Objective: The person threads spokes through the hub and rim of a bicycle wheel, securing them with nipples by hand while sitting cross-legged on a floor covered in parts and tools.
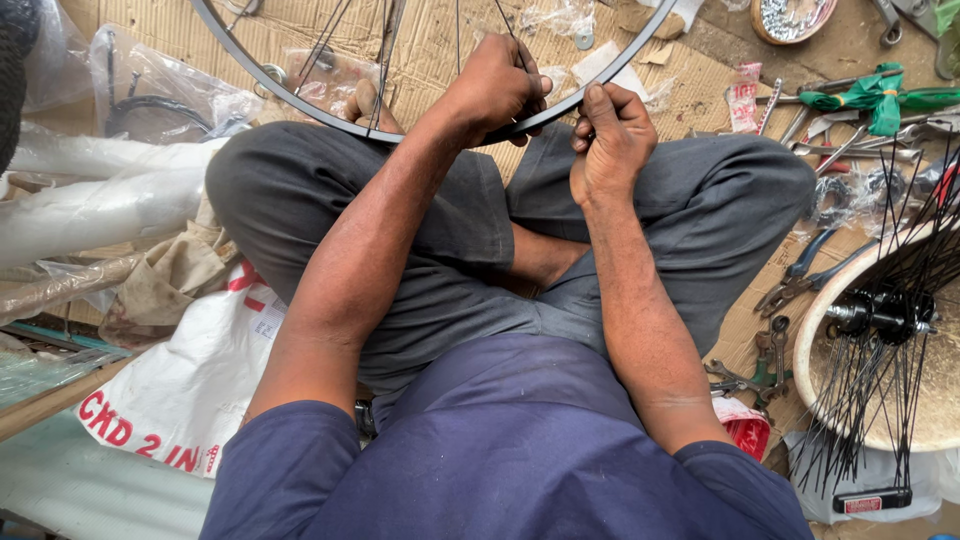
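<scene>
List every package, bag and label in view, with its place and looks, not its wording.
White sack: lower left beside the knee, crumpled, red print.
Clear plastic bag: upper left, holds a dark cable.
Red packet: by the right elbow, small, glossy.
Red-and-white packet: upper right on cardboard, small, flat.
Red-and-white label: bottom right, on a black bar.

Wheel rim: dark metal, smooth, faint sheen; thin wire spokes. Beneath the rim, cardboard sheet: matt, ribbed. Left of the rim, plastic bags: clear, crinkled, glossy. Right of the rim, hand tools: bare, dull metal. Trousers: grey matt cloth.
</scene>
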